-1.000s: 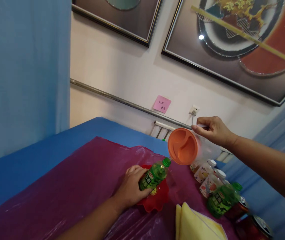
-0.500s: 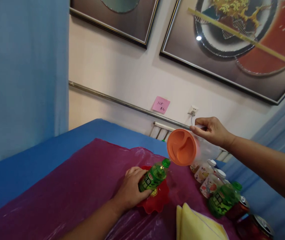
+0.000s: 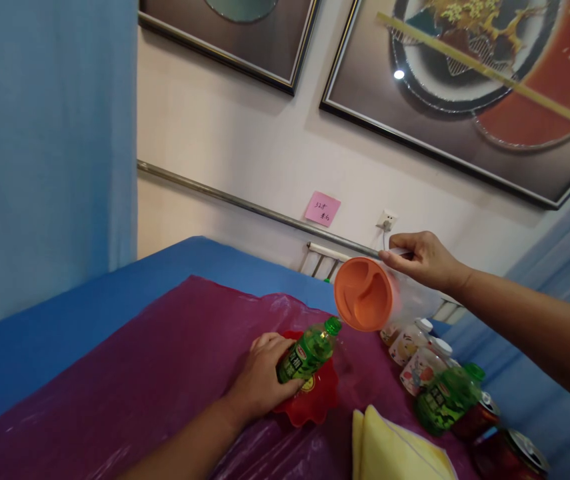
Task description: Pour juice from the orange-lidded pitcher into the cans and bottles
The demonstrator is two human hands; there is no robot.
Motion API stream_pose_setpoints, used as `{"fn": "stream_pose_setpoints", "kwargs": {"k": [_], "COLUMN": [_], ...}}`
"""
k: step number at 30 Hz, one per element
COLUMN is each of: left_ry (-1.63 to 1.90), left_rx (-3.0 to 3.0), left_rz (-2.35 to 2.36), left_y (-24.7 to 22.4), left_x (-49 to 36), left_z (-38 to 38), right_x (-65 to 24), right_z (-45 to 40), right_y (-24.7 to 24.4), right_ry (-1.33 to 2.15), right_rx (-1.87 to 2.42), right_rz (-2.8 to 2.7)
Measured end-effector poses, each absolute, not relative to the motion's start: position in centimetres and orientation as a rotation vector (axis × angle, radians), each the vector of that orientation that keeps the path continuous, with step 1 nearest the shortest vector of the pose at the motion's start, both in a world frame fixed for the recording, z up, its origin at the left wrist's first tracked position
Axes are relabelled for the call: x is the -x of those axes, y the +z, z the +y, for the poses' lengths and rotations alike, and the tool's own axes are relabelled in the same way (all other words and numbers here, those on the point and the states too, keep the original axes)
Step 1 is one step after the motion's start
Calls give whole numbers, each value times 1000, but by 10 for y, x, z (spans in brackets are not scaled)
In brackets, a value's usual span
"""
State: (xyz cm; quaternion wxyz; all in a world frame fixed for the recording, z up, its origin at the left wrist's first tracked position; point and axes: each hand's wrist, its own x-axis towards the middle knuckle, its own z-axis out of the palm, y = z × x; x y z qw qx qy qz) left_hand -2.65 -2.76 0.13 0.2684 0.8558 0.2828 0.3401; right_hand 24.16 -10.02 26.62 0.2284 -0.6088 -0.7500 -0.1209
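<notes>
My left hand (image 3: 265,377) is wrapped round a green plastic bottle (image 3: 301,358), whose uncapped-looking mouth points up and right. The bottle stands on or just over a red scalloped dish (image 3: 319,397); its base is hidden by my fingers. Up to the right, my right hand (image 3: 427,263) grips the handle of a clear pitcher (image 3: 415,300) with an orange lid (image 3: 363,295). The pitcher is tipped on its side, its lid facing left. The lid's lower edge is close to the bottle mouth. Whether liquid is running between them I cannot tell.
A folded yellow cloth (image 3: 399,447) lies in front on the purple plastic sheet (image 3: 175,373). Along the right edge stand white-capped bottles (image 3: 417,367), another green bottle (image 3: 445,400) and dark red cans (image 3: 509,457). Blue curtains (image 3: 49,147) hang at both sides.
Almost nothing differs. Both hands, the pitcher and the bottle keep their places; the view has shifted only very slightly.
</notes>
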Motion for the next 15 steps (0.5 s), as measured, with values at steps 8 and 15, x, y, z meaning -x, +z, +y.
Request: {"fn": "stream_pose_setpoints", "kwargs": {"k": [8,15], "left_ry": [918,907], "left_rx": [-2297,-2292], "left_rz": [762,759], "left_y": [0,1], "left_x": [26,26], "left_z": [-27,-28], "right_x": [-239,-238], "right_z": [-99,-99], "right_y": [268,269], "right_ry": [-373,-385], "right_rx": [1662,1656], "right_rz": [-2110,-2117]}}
